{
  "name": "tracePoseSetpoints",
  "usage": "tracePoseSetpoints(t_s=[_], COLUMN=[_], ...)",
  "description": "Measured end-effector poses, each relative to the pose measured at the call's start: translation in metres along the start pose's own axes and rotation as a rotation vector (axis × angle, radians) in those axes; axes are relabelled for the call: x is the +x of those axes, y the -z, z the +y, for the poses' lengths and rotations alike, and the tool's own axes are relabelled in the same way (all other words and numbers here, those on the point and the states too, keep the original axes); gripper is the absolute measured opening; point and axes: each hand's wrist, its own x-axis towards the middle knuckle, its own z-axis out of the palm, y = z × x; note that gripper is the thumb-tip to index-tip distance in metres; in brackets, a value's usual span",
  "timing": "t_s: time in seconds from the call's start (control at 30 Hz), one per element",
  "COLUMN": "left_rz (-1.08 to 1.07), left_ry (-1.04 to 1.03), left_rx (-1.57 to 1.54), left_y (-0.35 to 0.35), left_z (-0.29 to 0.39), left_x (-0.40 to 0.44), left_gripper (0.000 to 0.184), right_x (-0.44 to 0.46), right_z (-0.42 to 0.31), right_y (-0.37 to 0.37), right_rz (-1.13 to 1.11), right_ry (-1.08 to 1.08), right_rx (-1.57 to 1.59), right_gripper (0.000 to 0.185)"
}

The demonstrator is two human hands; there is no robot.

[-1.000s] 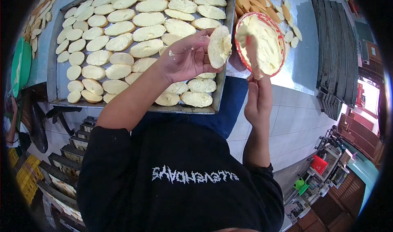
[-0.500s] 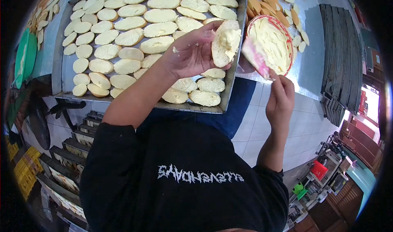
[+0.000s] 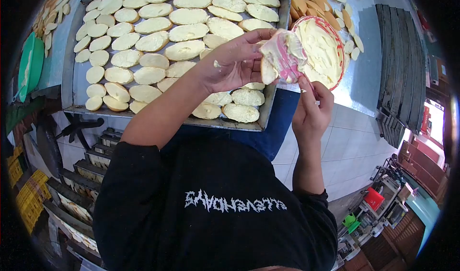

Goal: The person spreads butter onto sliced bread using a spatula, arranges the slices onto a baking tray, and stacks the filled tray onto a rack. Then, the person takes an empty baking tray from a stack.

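My left hand [image 3: 235,62] is closed around an oval bread slice [image 3: 269,72], its cut face turned to the right. Pressed over that slice is a pink spatula [image 3: 289,70], its wide blade smeared with pale cream. My right hand [image 3: 312,106] grips the spatula by its lower end. Just behind it sits a red-and-white basket-like bowl [image 3: 343,55] filled with pale yellow cream [image 3: 318,46]. Under my left forearm, a large metal tray [image 3: 165,115] holds rows of oval bread slices [image 3: 152,41] coated with cream. A dab of cream sticks to my left wrist.
More uncoated bread slices [image 3: 316,3] lie piled behind the bowl, and others at the far left. A green basin [image 3: 31,67] stands at the table's left side. Dark corrugated baking pans [image 3: 400,70] are on the right. Metal racks [image 3: 79,187] stand at lower left.
My right hand has brought the spatula leftward from the bowl's edge onto the bread slice. My left hand has shifted slightly right, still holding the slice.
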Motion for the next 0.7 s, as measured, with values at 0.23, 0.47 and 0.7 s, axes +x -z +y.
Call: tracePoseSetpoints(t_s=[0.23,0.47,0.7], left_rz=[-0.071,-0.064,0.087], left_ry=[0.11,0.093,0.072], left_rx=[0.002,-0.031,0.019], left_y=[0.006,0.002,0.001], left_z=[0.002,0.004,0.002], left_x=[-0.003,0.0,-0.001], left_gripper=[0.052,0.053,0.062], right_x=[0.001,0.013,0.011], right_z=[0.0,0.001,-0.025], right_y=[-0.001,0.004,-0.019], right_rz=[0.042,0.021,-0.014], right_ry=[-0.04,-0.184,-0.132], right_rx=[-0.092,0.131,0.355], right_gripper=[0.037,0.033,0.031])
